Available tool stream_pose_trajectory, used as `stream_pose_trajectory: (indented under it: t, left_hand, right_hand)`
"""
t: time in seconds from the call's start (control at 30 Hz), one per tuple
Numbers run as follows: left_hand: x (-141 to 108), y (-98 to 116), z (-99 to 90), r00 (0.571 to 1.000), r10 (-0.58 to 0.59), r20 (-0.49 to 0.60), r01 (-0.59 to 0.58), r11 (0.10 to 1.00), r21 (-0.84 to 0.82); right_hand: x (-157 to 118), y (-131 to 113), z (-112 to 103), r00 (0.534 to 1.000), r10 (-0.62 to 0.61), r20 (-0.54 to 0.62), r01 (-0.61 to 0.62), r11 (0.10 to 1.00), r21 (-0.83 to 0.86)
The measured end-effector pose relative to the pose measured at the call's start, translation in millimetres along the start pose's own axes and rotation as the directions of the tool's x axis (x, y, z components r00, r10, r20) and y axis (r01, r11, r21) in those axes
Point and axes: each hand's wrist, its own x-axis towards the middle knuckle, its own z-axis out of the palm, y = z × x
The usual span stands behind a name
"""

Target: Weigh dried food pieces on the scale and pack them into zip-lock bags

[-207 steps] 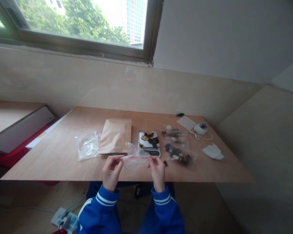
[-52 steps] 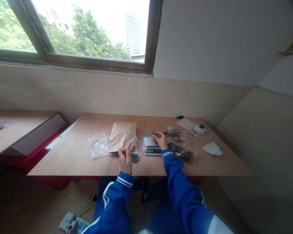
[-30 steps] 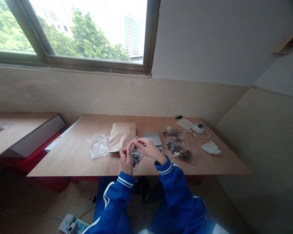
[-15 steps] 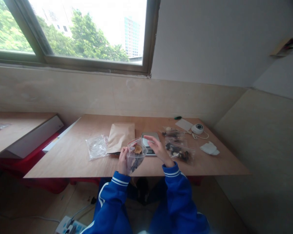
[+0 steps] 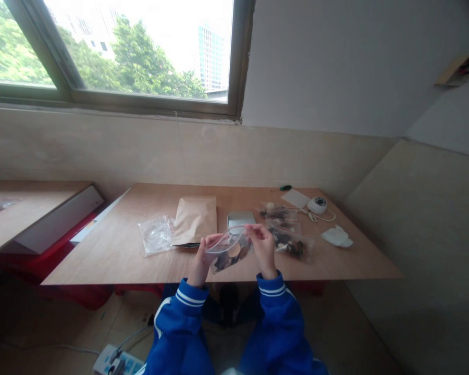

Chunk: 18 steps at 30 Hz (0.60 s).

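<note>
Between my hands hangs a clear zip bag point(image 5: 230, 257) holding dark pieces and a round tan slice, perhaps dried mushroom. My left hand point(image 5: 200, 261) is closed on the bag's left top corner. At the right top corner, my right hand point(image 5: 262, 247) pinches the rim. The mouth of the bag sags in a curve between them. Just behind it lies a small scale point(image 5: 240, 220) with a silver plate, partly hidden by the bag. A brown paper bag point(image 5: 195, 219) lies left of the scale.
Empty-looking clear bags point(image 5: 156, 237) lie at the left. Filled zip bags point(image 5: 293, 245) lie on the right, near a crumpled white tissue point(image 5: 336, 237), a white round device point(image 5: 317, 205) with a cord, a white card point(image 5: 295, 198) and a green-handled tool point(image 5: 285, 188). A power strip point(image 5: 117, 361) sits on the floor.
My right hand has come down and taken hold of the bag's right top corner. The bag has turned from hanging tilted in my left hand to being stretched between both hands.
</note>
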Motion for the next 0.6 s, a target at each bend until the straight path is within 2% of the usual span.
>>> stream_pose_trajectory:
  t: [0.07,0.1,0.13,0.2,0.33,0.43,0.47,0.53,0.6]
  left_hand:
    - [-4,4,-3.0,0.983,-0.064,0.172,0.075,0.995,-0.06]
    - [-5,6,-3.6,0.972,-0.078,0.223,0.093,0.994,-0.057]
    - [-6,7,-3.7,0.972,-0.075,0.224,0.083,0.996,-0.029]
    - [-6,9,-2.7,0.991,-0.051,0.127,0.044,0.997,0.06]
    - [-4,10,-2.2,0.993,-0.049,-0.111,0.061,0.993,0.104]
    - [-5,12,-4.0,0.974,0.014,-0.227,0.029,0.982,0.185]
    - [-6,14,-4.3,0.971,0.062,-0.231,-0.005,0.971,0.24]
    - [-9,18,-3.8,0.972,0.178,-0.153,-0.112,0.924,0.366]
    - [-12,22,-2.4,0.961,0.273,-0.053,-0.219,0.862,0.457]
  right_hand:
    - [-1,1,-2,0.993,-0.004,-0.114,0.005,1.0,0.011]
    - [-2,2,-2,0.988,-0.003,-0.157,0.005,1.0,0.016]
    - [-2,3,-2,0.982,-0.001,-0.189,0.005,1.0,0.02]
    - [-5,5,-1,0.979,0.006,-0.205,-0.001,1.0,0.024]
    - [-16,4,3,0.997,0.032,-0.072,-0.031,0.999,0.018]
    - [-24,2,7,0.997,0.049,0.066,-0.048,0.999,-0.008]
    - [-26,1,8,0.992,0.048,0.113,-0.046,0.999,-0.018]
    - [-29,0,9,0.979,0.033,0.201,-0.025,0.999,-0.043]
    - [-31,-1,9,0.98,0.01,0.199,0.004,0.998,-0.068]
